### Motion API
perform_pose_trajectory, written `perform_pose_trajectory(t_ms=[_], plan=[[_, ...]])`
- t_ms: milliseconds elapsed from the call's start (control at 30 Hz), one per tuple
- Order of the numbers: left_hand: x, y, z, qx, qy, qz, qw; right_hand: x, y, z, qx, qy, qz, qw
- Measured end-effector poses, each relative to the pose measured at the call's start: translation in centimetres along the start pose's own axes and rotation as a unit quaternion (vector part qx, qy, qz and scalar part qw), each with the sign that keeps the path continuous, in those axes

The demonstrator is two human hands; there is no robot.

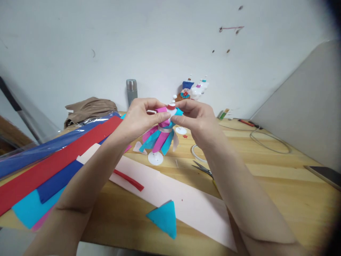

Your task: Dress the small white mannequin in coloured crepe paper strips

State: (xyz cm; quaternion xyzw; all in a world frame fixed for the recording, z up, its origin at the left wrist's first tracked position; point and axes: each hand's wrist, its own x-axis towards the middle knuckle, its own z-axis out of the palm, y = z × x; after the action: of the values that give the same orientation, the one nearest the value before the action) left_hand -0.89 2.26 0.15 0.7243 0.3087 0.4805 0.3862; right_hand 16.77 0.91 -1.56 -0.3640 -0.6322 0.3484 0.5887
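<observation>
A miniature dress form (171,112) with a white round base (155,158) is held between my two hands. It wears pink and turquoise paper strips (159,140), a white band at the waist and a red collar at the neck. My left hand (145,115) pinches the pink paper at its left shoulder between thumb and fingers. On the other side my right hand (198,119) is closed at the turquoise paper by the right shoulder. The fingertips partly cover the torso.
Pale pink paper (186,202), a turquoise triangle (165,218) and red paper (66,153) lie in front and left. Scissors (204,169) rest beneath my right forearm. Behind stand a thermos (131,91) and more small dress forms (188,85). A cable (269,138) and phone (325,175) lie right.
</observation>
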Motion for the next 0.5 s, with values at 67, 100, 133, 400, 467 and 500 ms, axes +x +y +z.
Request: perform_pose_trajectory(t_ms=[67, 100, 133, 400, 467, 500], plan=[[0.0, 0.1, 0.2, -0.011, 0.001, 0.003, 1.0, 0.0, 0.0, 0.1, -0.004, 0.008, 0.003, 1.0], [0.0, 0.1, 0.2, -0.014, 0.0, 0.002, 1.0, 0.0, 0.0, 0.1, -0.006, 0.009, 0.002, 1.0], [0.0, 0.1, 0.2, -0.017, -0.001, 0.002, 1.0, 0.0, 0.0, 0.0, -0.007, 0.006, 0.0, 1.0], [0.2, -0.7, -0.3, -0.017, -0.013, -0.007, 1.0, 0.3, 0.2, -1.4, -0.007, -0.037, -0.023, 0.999], [0.2, -0.7, -0.4, -0.02, -0.015, -0.008, 1.0, 0.5, 0.3, -1.8, -0.01, -0.04, -0.034, 0.999], [0.1, -0.7, -0.4, -0.019, -0.013, -0.01, 1.0, 0.5, 0.4, -1.9, -0.011, -0.04, -0.039, 0.998]])
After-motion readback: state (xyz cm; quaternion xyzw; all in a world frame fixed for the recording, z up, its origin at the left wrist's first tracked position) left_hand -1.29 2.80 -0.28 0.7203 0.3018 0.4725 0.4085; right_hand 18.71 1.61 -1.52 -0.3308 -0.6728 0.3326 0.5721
